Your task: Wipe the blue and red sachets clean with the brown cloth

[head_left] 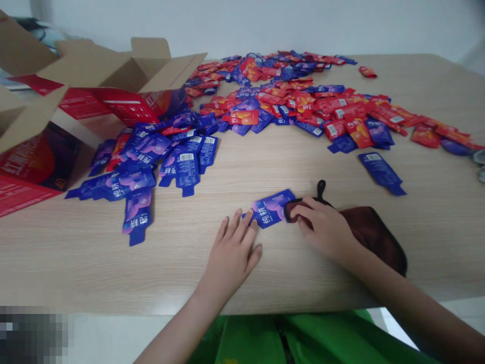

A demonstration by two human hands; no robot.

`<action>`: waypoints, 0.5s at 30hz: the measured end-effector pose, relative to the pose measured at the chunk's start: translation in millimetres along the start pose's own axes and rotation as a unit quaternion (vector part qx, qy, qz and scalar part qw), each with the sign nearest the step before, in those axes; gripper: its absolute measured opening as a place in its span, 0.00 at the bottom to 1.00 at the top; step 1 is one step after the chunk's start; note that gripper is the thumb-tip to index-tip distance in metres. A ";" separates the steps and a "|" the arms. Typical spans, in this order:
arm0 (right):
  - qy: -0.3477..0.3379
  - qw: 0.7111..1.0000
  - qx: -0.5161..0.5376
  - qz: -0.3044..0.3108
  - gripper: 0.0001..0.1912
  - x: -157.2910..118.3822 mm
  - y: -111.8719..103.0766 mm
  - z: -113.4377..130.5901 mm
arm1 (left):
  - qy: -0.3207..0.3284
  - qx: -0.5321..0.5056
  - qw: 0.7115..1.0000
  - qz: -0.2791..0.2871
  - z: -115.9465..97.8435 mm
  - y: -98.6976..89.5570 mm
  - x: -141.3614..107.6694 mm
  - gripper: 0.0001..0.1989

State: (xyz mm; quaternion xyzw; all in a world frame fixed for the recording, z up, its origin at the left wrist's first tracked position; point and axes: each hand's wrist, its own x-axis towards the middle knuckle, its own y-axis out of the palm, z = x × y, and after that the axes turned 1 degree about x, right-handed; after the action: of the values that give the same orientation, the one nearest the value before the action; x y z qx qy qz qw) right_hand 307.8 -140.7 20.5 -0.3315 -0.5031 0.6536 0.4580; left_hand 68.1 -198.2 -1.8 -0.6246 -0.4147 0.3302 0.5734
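Observation:
A blue sachet with pink-purple fruit print lies flat on the table in front of me. My left hand is open, palm down, its fingertips on the sachet's narrow left end. My right hand is closed on a bunched part of a dark brown cloth with black edging, at the sachet's right end. The cloth covers or meets that end; I cannot tell how firmly it presses. A black loop sticks up from the cloth, and the rest of it spreads under my right forearm.
Many red and blue sachets are heaped across the back of the table. A blue pile lies at the left, beside open red cardboard boxes. One blue sachet lies apart at the right.

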 end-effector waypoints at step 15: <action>-0.031 0.998 -0.030 -0.036 0.12 16.0 13.2 10.4 | -0.013 0.011 1.000 -0.012 -4.6 0.8 0.4 0.24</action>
State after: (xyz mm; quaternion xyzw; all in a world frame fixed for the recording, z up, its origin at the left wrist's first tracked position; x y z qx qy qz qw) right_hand 289.3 -130.4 11.1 -0.3063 -0.5481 0.6314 0.4551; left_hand 72.5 -199.8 -2.1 -0.6089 -0.4264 0.3356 0.5785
